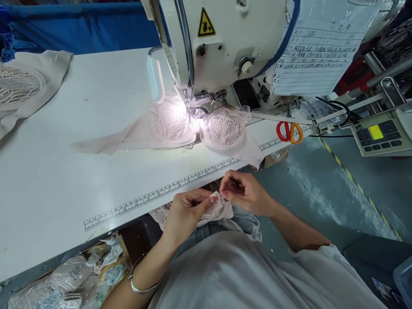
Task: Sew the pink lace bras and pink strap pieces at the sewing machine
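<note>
I see one lace piece (224, 211) at six o'clock from one sewing machine (222, 56). The left hand (186, 209) pinches it; the right hand (249, 194), fingertips (224, 195) pressed together at its edge, holds one dark object (237, 183). Two lace cups (223, 128) lie at eleven and twelve o'clock from both hands.

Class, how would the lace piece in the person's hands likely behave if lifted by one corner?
The lace piece would probably sag: its fabric curves and folds beside the left hand. It is likely light for its size, since its openwork looks thin.
</note>
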`<action>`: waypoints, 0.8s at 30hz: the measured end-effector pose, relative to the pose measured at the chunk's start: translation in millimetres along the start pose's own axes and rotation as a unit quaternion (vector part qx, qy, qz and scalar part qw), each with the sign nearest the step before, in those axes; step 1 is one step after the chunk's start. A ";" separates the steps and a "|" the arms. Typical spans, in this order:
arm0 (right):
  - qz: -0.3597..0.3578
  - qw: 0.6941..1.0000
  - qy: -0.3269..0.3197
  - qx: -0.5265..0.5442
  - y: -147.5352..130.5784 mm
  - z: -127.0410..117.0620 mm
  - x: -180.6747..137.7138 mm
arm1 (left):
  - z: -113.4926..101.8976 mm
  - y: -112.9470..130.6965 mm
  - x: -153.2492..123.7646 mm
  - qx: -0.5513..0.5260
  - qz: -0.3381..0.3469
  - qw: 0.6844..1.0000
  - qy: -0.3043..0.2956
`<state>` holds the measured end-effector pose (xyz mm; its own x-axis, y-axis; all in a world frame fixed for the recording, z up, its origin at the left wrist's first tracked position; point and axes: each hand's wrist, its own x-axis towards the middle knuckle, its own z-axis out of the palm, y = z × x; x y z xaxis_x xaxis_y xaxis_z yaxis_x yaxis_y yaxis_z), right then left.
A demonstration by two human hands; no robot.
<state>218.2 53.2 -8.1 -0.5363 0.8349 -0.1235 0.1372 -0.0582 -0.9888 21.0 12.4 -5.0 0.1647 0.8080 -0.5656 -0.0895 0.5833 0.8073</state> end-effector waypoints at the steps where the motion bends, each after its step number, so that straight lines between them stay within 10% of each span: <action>1: -0.007 1.000 0.002 -0.008 -2.0 0.7 0.0 | 0.1 0.1 0.3 -0.003 -0.005 1.000 0.003; 24: 0.008 0.998 0.040 -0.040 -4.6 7.3 -0.4 | 1.5 3.7 -2.0 0.032 0.009 0.999 0.019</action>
<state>211.7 49.1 -4.1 -0.4661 0.8753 -0.1287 0.2119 -0.0307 -0.9768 21.9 12.8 -0.6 0.1261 0.8219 -0.5555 -0.0299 0.5629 0.8260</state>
